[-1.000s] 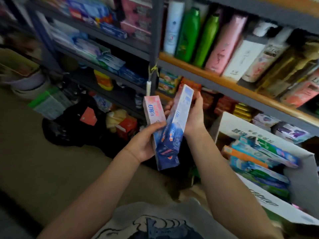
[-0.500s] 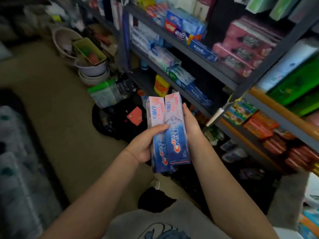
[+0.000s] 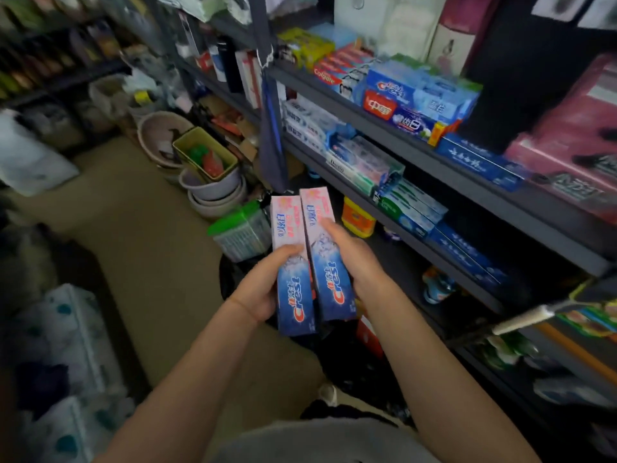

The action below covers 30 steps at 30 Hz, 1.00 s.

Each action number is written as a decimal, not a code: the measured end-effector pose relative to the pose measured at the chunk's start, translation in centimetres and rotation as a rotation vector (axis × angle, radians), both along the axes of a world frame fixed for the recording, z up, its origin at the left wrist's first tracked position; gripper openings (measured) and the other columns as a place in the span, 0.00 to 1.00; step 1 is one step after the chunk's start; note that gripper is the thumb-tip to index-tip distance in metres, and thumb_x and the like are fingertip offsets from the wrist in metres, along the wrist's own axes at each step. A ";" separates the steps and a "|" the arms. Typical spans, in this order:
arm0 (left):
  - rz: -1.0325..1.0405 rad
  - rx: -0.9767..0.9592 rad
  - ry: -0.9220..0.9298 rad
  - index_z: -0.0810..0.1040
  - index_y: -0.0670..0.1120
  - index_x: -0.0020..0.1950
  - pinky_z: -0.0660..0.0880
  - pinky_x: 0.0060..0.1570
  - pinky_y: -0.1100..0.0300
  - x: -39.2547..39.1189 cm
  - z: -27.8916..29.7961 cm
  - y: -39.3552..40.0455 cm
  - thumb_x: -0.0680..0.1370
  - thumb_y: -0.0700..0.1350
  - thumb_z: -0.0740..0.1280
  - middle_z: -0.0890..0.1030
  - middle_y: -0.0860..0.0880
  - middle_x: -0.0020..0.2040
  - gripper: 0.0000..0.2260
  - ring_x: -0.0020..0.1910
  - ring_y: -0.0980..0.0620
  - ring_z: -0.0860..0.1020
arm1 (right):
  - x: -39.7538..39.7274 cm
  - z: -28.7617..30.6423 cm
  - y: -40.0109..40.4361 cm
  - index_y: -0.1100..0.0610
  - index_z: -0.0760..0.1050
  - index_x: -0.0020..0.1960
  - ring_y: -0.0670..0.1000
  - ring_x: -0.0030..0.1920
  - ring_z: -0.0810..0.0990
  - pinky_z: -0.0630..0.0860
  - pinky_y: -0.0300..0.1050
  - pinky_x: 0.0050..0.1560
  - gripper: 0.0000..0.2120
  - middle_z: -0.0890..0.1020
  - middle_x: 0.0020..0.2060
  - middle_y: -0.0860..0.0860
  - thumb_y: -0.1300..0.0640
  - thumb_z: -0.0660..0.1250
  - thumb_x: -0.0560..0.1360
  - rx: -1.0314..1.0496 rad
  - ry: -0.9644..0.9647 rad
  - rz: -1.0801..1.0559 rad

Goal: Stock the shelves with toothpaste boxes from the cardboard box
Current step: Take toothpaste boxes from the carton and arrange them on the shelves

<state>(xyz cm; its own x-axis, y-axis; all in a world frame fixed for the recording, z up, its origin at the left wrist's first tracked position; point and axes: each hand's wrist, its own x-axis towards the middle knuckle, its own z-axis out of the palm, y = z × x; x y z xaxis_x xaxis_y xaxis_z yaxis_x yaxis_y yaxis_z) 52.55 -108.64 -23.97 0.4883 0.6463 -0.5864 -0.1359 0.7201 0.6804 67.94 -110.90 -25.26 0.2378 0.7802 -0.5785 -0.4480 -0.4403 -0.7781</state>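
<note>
— Left hand [image 3: 263, 295]?
— Curled round the left toothpaste box [image 3: 292, 262], thumb laid across its printed face, fingers hidden behind. Closed firmly on it, nothing else in that grip.

— And the right hand [image 3: 354, 259]?
— Cupped along the outer edge of the right toothpaste box [image 3: 325, 255], fingers loosely bent over its front and side, thumb out of sight. Holding, not merely touching, as far as can be judged.

— Why side by side like that?
— Probably squared up, long edges touching, labels facing up, so both go in as one flat pair. Held upright-ish, tilted away from the body, pink ends pointing towards the shelves.

— Where exactly against the shelving?
— In mid-air, in front of the dark blue upright post [image 3: 272, 128], below the middle shelf [image 3: 417, 225], clear of any board. Not yet placed.

— Room on the shelves?
— Middle shelf already carrying stacked toothpaste cartons [image 3: 364, 165]; upper shelf [image 3: 384, 128] likewise loaded with blue and red ones [image 3: 414, 101]. Looks like a gap below the middle shelf, beside a yellow packet [image 3: 357, 218]; hard to be sure.

— Cardboard box?
— Out of view here.

— Round about?
— Stacked basins [image 3: 213, 195] and a green-lidded container [image 3: 242, 228] on the floor to the left.
</note>
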 end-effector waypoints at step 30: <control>-0.241 0.352 0.034 0.80 0.43 0.51 0.78 0.39 0.61 15.3 -19.9 33.2 0.77 0.40 0.71 0.85 0.50 0.40 0.05 0.38 0.55 0.82 | 12.4 -15.3 23.6 0.53 0.74 0.44 0.55 0.35 0.70 0.62 0.43 0.30 0.17 0.76 0.36 0.58 0.39 0.69 0.73 0.126 -0.317 -0.702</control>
<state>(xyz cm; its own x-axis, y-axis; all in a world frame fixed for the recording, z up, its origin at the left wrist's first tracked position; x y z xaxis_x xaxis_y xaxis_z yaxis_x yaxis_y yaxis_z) 67.86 -75.40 -43.83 0.6341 0.6799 -0.3683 0.0342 0.4512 0.8918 80.36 -87.32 -40.58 0.8393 0.4416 -0.3172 -0.3368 -0.0357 -0.9409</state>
